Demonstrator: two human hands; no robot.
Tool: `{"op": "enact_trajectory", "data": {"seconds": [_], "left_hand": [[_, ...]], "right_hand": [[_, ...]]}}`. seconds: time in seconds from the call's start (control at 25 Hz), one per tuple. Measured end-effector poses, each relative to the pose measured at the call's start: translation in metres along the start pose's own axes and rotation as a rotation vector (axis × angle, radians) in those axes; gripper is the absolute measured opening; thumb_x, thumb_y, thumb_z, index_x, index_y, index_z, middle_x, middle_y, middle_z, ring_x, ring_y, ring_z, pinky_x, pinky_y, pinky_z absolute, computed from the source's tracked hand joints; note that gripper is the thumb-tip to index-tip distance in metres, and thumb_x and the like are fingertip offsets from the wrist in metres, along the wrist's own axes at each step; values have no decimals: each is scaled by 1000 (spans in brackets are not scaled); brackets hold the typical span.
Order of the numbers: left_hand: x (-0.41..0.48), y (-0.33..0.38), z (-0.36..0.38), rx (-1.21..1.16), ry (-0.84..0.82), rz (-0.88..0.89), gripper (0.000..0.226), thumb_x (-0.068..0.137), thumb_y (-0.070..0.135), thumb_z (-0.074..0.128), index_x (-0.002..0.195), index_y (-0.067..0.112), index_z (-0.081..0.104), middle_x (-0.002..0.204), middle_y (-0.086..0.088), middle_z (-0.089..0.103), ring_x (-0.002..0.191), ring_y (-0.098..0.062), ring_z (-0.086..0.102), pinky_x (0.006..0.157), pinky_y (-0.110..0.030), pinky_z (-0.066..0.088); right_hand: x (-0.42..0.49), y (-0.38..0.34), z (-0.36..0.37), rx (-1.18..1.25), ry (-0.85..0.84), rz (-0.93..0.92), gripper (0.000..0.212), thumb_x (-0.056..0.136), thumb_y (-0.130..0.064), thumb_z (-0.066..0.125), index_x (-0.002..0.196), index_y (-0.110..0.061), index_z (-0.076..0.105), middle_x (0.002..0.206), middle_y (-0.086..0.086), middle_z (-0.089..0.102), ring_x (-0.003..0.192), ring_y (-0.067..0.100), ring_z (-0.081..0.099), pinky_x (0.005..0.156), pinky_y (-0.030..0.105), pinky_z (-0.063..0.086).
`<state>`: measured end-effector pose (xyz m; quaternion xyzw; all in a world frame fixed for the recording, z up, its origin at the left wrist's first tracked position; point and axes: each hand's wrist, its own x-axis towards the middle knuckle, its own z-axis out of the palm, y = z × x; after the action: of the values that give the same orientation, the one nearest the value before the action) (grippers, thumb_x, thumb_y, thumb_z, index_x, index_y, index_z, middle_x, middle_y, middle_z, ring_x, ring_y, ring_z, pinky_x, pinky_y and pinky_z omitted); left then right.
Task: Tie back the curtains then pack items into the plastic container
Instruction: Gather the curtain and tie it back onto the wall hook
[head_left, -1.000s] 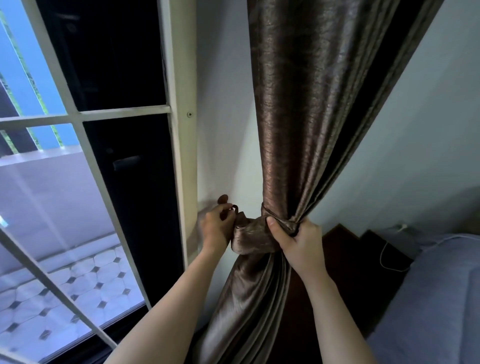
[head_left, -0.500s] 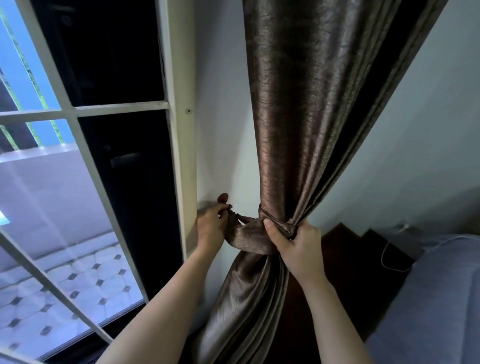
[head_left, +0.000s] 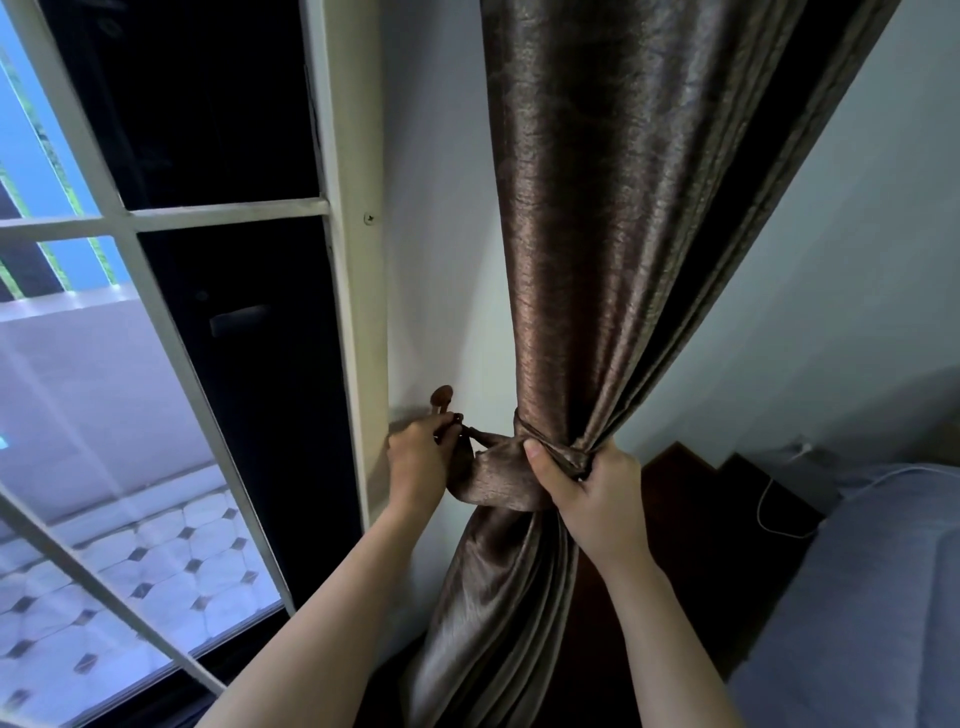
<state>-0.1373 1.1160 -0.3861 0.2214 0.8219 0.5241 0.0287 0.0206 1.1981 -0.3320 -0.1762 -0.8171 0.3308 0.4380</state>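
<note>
A shiny brown curtain (head_left: 587, 218) hangs gathered against the pale wall. A tieback band (head_left: 498, 475) of the same fabric wraps its waist. My left hand (head_left: 418, 462) pinches the band's thin loop end right below a small brown wall hook (head_left: 441, 397). My right hand (head_left: 587, 491) grips the band and the bunched curtain on the right side, thumb on the front. The plastic container is out of view.
A white-framed window (head_left: 353, 270) stands left of the hook, with a tiled balcony floor (head_left: 130, 571) outside. To the right are a grey-blue bed cover (head_left: 878, 597), dark wooden furniture (head_left: 727, 519) and a white cable (head_left: 774, 512).
My left hand has pulled the loop end left and up toward the wall hook, drawing the band tighter. The right hand keeps its grip on the band.
</note>
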Motion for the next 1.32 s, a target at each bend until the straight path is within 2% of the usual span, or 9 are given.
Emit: {"op": "enact_trajectory", "data": {"seconds": [0.16, 0.36, 0.56, 0.68, 0.8, 0.96, 1.08, 1.16, 1.32], "left_hand": [[7, -4, 1, 65, -92, 29, 20, 88, 14, 62, 107, 8, 66, 101, -8, 69, 94, -24, 64, 80, -23, 45], [14, 1, 5, 230, -174, -58, 18, 89, 19, 58, 104, 10, 62, 109, -8, 66, 100, -27, 61, 84, -32, 47], [6, 5, 3, 220, -202, -93, 33, 95, 20, 43, 119, 3, 59, 122, -20, 60, 115, -37, 56, 99, -46, 45], [-7, -1, 4, 196, -165, -100, 27, 90, 17, 49, 111, 11, 64, 110, -14, 67, 104, -32, 62, 89, -36, 50], [-13, 2, -4, 246, -126, -33, 25, 88, 12, 53, 108, 15, 68, 104, -11, 70, 97, -29, 64, 80, -32, 50], [-19, 15, -27, 366, -257, -9, 42, 94, 7, 41, 135, 13, 47, 124, -10, 61, 110, -27, 59, 83, -25, 42], [-36, 27, -67, 215, -133, 52, 32, 91, 3, 46, 119, 7, 63, 112, -13, 68, 101, -25, 64, 86, -28, 48], [-48, 35, -92, 14, 69, 74, 27, 89, 2, 51, 106, 10, 70, 97, -7, 72, 88, -17, 69, 85, -31, 54], [-73, 59, -119, -296, 363, 236, 15, 90, 12, 55, 97, 14, 68, 86, 1, 71, 77, -11, 68, 72, -26, 55]], "right_hand": [[-1, 1, 4, 6, 1, 26, 45, 76, -49, 62, 81, -5, 66, 71, 3, 70, 73, 7, 64, 58, 9, 46], [-1, -4, 13, 0, 11, 30, 43, 76, -49, 62, 81, -7, 66, 69, -11, 64, 72, 3, 63, 59, 4, 43], [-2, -10, 24, -3, -29, 5, 45, 76, -50, 62, 87, -6, 68, 74, -2, 71, 76, 7, 64, 62, 5, 45], [-5, -8, 21, 1, -18, 0, 46, 76, -51, 61, 88, -7, 68, 75, -3, 71, 75, 8, 65, 62, 8, 47], [-8, -9, 16, -7, -27, -10, 44, 76, -51, 61, 87, -8, 67, 73, -7, 68, 75, 7, 64, 61, 2, 43], [-16, -14, 23, -14, -26, -34, 46, 76, -52, 62, 89, -8, 66, 74, -9, 67, 73, 3, 63, 63, 1, 44], [-30, -23, 30, 36, -81, -47, 44, 75, -51, 66, 95, -12, 65, 81, -16, 63, 78, -8, 57, 68, -1, 42], [-38, -34, 35, 80, -146, -11, 41, 74, -46, 74, 102, -17, 64, 86, -20, 61, 83, -10, 55, 70, -2, 39], [-43, -55, 41, 215, -393, 19, 44, 74, -49, 70, 112, -33, 56, 100, -20, 63, 96, -7, 59, 77, 4, 42]]}}
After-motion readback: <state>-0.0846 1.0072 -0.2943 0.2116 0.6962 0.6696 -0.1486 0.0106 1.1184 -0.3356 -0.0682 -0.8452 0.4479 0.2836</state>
